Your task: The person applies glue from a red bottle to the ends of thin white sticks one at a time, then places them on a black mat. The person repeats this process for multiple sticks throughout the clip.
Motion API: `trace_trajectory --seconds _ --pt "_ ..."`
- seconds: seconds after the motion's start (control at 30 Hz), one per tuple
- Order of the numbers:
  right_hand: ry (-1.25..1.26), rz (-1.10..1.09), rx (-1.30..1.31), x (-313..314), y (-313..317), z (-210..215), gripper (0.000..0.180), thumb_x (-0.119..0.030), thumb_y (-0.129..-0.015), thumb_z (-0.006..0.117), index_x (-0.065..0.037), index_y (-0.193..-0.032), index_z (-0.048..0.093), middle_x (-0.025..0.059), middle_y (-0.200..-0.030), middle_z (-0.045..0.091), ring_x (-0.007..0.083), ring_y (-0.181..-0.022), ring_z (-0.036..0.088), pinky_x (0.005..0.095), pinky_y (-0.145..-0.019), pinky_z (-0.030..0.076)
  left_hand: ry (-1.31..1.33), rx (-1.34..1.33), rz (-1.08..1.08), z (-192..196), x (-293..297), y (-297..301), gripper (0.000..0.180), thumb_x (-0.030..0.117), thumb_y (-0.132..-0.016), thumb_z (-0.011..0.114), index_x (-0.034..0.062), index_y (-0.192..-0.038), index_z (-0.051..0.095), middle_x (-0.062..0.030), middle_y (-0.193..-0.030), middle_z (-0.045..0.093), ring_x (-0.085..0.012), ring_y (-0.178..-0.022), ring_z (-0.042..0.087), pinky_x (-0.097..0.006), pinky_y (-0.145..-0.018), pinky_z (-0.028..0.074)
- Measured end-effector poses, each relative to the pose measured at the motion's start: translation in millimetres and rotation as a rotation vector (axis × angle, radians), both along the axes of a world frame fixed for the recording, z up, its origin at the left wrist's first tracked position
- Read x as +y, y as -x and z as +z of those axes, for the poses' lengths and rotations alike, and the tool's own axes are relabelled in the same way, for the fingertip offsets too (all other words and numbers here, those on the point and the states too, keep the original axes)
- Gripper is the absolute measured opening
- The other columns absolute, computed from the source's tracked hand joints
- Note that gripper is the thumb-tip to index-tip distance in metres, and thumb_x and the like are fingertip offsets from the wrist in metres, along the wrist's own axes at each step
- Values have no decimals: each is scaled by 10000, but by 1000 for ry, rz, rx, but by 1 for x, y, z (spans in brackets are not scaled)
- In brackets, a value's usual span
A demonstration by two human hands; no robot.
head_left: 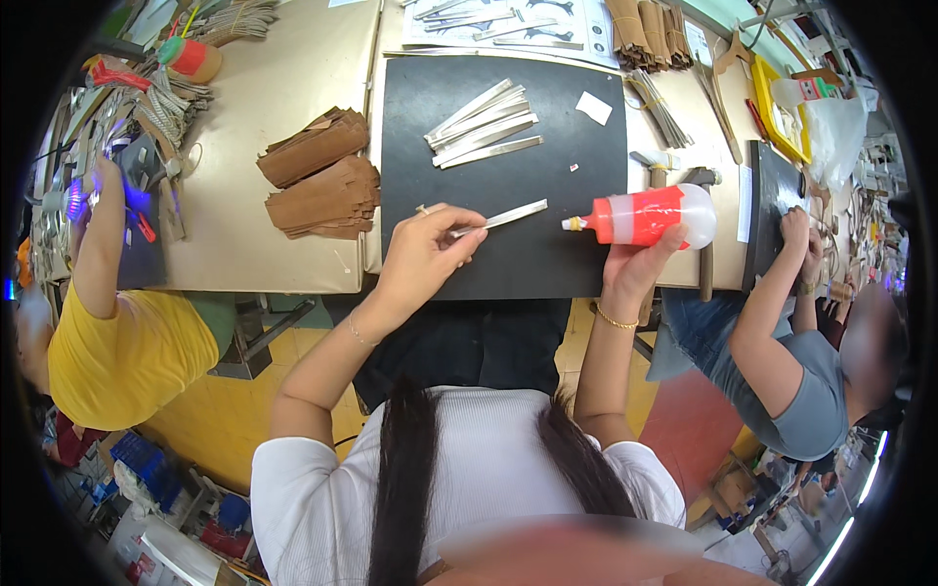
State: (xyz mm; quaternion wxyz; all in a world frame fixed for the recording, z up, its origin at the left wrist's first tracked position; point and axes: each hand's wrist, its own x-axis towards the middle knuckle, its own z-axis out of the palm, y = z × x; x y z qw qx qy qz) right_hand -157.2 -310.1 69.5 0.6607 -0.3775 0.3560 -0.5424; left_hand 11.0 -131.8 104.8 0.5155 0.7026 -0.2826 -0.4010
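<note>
Strip: thin pale grey strip (503, 217) lies on the black rectangular mat (508, 264); long axis runs left to right, far end tilted slightly up-right; near end hidden under fingers.
Left hand (425, 256): fingertips pressed together, pinching the strip's left end.
Right hand (640, 269): fingers wrapped around the red-and-clear squeeze bottle (645, 216), nozzle pointing left toward the strip; contents possibly glue.
Surroundings: loose pile of similar strips (484, 125) farther up the mat; brown paper stacks (322, 176) to the left.

Both forearms reached forward; the left hand (422, 256) pinched its fingertips together, while the right hand (637, 269) gripped, fingers curled.
</note>
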Motion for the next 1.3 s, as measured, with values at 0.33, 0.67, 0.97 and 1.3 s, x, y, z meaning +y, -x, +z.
trace_trajectory --seconds 0.33,0.67,0.97,1.3 --pt "247 116 91 7 -14 -1 738 -484 -706 747 -16 -1180 429 70 -1074 533 177 -969 558 335 -858 477 28 544 241 -13 30 0 251 25 -858 597 -82 -1077 534 -143 -900 655 -165 -874 652 -228 -746 528" --pt "369 102 192 6 -9 -6 741 -445 -689 779 -12 -1186 440 77 -1095 532 188 -977 551 333 -863 461 0 555 267 -15 29 -2 189 34 -864 596 -74 -1012 549 -160 -897 659 -200 -836 669 -248 -703 549" --pt "383 122 228 9 -13 -7 688 -371 -690 802 -2 -1169 472 71 -1090 543 177 -971 547 319 -862 453 -10 573 280 -15 29 -1 183 36 -852 616 -57 -1001 562 -155 -890 666 -196 -827 672 -242 -701 552" --pt "345 169 170 23 -24 -6 604 -291 -707 803 6 -1138 502 70 -1057 563 167 -947 551 310 -852 452 -11 483 252 -17 32 5 200 21 -848 612 -56 -1024 555 -142 -902 659 -179 -843 665 -236 -722 545"
